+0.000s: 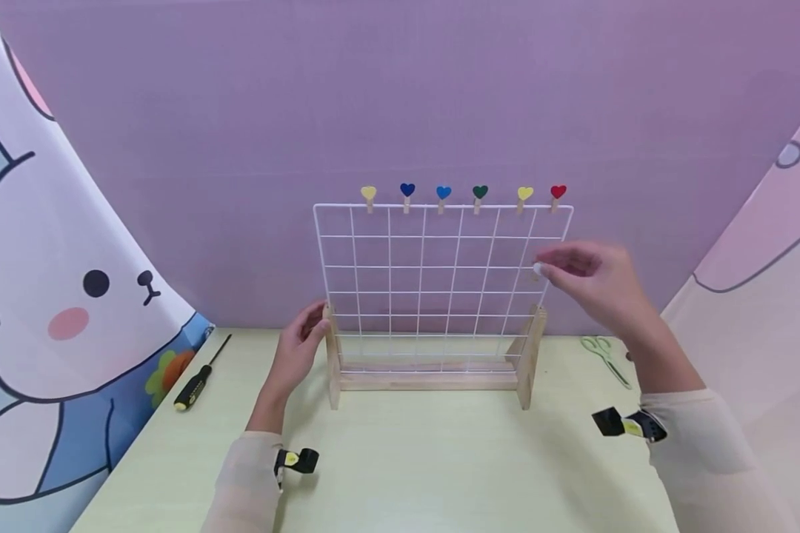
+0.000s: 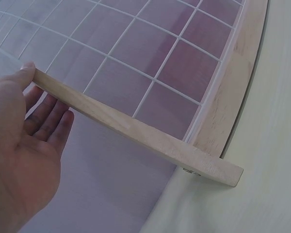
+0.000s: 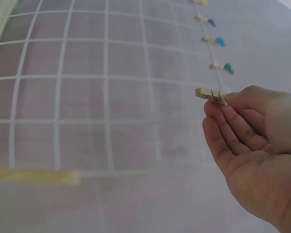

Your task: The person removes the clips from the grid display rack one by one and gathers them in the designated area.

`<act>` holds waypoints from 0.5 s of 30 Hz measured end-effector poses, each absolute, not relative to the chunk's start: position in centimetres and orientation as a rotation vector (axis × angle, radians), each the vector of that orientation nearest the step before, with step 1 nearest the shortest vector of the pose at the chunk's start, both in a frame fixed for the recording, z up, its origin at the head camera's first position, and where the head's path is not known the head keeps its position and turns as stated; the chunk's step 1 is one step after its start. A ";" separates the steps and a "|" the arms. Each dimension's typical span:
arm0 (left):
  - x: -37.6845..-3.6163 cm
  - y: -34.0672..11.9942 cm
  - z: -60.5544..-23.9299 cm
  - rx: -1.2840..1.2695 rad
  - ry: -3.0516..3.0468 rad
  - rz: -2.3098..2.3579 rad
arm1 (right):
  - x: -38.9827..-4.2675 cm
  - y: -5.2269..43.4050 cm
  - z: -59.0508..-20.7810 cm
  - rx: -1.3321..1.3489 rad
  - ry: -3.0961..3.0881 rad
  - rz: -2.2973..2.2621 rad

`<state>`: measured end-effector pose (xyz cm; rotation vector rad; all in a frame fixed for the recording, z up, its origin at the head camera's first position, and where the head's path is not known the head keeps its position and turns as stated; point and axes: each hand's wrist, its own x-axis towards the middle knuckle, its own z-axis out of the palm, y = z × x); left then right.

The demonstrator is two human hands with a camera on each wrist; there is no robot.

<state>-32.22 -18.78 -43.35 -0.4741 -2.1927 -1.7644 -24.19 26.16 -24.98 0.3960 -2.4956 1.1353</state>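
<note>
The right hand [image 1: 598,285] pinches a small wooden clothespin [image 3: 207,93] between thumb and fingertips, near the right side of the white wire grid [image 1: 452,267]; whether the pin touches the wire, I cannot tell. The left hand's grip is clamped lightly on the upper end of the left wooden leg [image 1: 334,359], thumb on one side and fingers on the other. The left hand [image 1: 298,344] probably steadies the stand, whose crossbar [image 1: 430,382] runs low between that leg and the right leg [image 1: 532,359] on the desk [image 1: 427,466].

The pin is the likeliest trouble: it is held only by its end with the white heart [image 1: 538,269], so a weak or off-centre squeeze could let it twist or drop. A knock of the right hand against the grid could shake it — and jar the heart pins [image 1: 480,192], six of them, along the top wire. Should the left hand let go during a push, the stand might slide or tip. The screwdriver [image 1: 195,386] and scissors [image 1: 603,357] lie well apart from the stand, so they pose little risk.
</note>
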 end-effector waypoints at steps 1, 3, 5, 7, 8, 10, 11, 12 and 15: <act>-32.2 -18.8 -43.3 -0.473 -2.195 -1.764 | -24.1 26.6 -25.5 0.384 -2.502 1.137; -32.2 -18.7 -43.3 -0.473 -2.197 -1.765 | -23.9 27.4 -26.5 0.375 -2.510 1.129; -32.1 -18.8 -43.3 -0.470 -2.196 -1.761 | -23.8 28.1 -27.5 0.371 -2.513 1.121; -32.1 -18.8 -43.2 -0.473 -2.192 -1.760 | -23.6 28.7 -28.4 0.367 -2.525 1.106; -32.1 -18.8 -43.2 -0.475 -2.190 -1.760 | -23.5 29.0 -29.0 0.371 -2.533 1.096; -32.1 -18.8 -43.2 -0.480 -2.182 -1.764 | -23.4 29.5 -30.0 0.365 -2.552 1.087; -32.1 -18.8 -43.2 -0.486 -2.178 -1.767 | -23.3 29.9 -30.6 0.361 -2.561 1.087; -32.1 -18.8 -43.3 -0.492 -2.174 -1.770 | -23.3 30.2 -31.2 0.361 -2.570 1.085; -32.2 -18.7 -43.3 -0.499 -2.166 -1.776 | -23.5 31.0 -33.1 0.357 -2.567 1.107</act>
